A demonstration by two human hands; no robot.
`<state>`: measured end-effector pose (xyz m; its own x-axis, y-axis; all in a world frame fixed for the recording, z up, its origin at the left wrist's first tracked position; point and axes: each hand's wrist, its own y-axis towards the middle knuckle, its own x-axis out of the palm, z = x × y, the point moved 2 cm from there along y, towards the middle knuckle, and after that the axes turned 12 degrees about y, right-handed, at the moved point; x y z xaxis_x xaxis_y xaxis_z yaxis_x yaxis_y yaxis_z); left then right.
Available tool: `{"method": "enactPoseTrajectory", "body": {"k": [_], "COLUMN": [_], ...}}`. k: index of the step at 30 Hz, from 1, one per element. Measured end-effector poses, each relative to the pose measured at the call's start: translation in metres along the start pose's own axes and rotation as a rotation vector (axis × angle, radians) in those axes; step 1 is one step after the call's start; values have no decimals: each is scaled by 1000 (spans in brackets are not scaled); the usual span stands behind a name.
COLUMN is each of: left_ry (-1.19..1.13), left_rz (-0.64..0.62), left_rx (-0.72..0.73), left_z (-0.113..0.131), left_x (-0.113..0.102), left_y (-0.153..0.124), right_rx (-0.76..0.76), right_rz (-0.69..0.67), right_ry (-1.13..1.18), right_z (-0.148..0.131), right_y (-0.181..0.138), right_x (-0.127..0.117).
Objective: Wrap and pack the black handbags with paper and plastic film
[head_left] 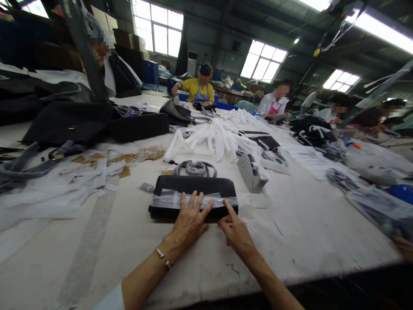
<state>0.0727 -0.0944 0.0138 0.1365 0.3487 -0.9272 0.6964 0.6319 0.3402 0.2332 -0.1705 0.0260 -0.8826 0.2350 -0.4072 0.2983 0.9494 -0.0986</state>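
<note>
A black handbag [196, 184] lies on its side on the white table in front of me. A clear plastic strip [166, 200] runs across its length. My left hand [190, 219] rests flat on the bag and the strip, fingers spread, a metal bracelet at its wrist. The right hand [237, 230] reaches the bag's right end. Its index finger is stretched out onto the strip, while the other fingers curl by the near edge. Behind the bag lies a coiled, wrapped strap [194, 168]. A grey tape dispenser [252, 173] stands just beyond the bag's right end.
White stuffing strips [213, 137] are heaped farther back. Paper and plastic scraps [90, 176] cover the left, below more black bags [69, 122]. Wrapped items [380, 211] lie along the right edge. Several people sit around the table; another person's hand [405, 249] shows at far right.
</note>
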Motion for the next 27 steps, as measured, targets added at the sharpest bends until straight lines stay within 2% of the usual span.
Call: {"method": "enactPoseTrajectory", "body": {"k": [3,6,9,13,15,17,19,21,24,27], "left_ry": [-3,-9,-16,-18,-17,-18,-23,-29,-20,-1], "left_rz": [-10,-20,-26,-24,-19,-16,-14,-10,-7,-5], "left_rx": [-2,-4,-2,-3,-7,-6,-3,-2,-3,2], "left_z": [0,0,-1,-1,-1,0,-1,-1,-1,-2], "left_x": [0,-1,-2,-3,-3,-3,-2,-2,-1,-1], "left_y": [0,0,1,0,0,0,0,0,-1,-1], "right_rx": [-174,-221,-266,-442,-497,-491,-457,-457,-530,-607], "right_rz": [14,-13,-94,-238,-271,-252,-201,-110,32,57], "right_ry": [-502,-874,-1126,-1300,-1339,-1366,-1389,-1322,-997,-711], "right_z": [-3,-9,-19,-27,-27,-27,-30,-39,-59,-70], "right_y": [2,6,13,28,39,50,57,60,56,53], "right_x": [-19,-34,-48,-71,-90,-114,-134,-142,-120,-72]}}
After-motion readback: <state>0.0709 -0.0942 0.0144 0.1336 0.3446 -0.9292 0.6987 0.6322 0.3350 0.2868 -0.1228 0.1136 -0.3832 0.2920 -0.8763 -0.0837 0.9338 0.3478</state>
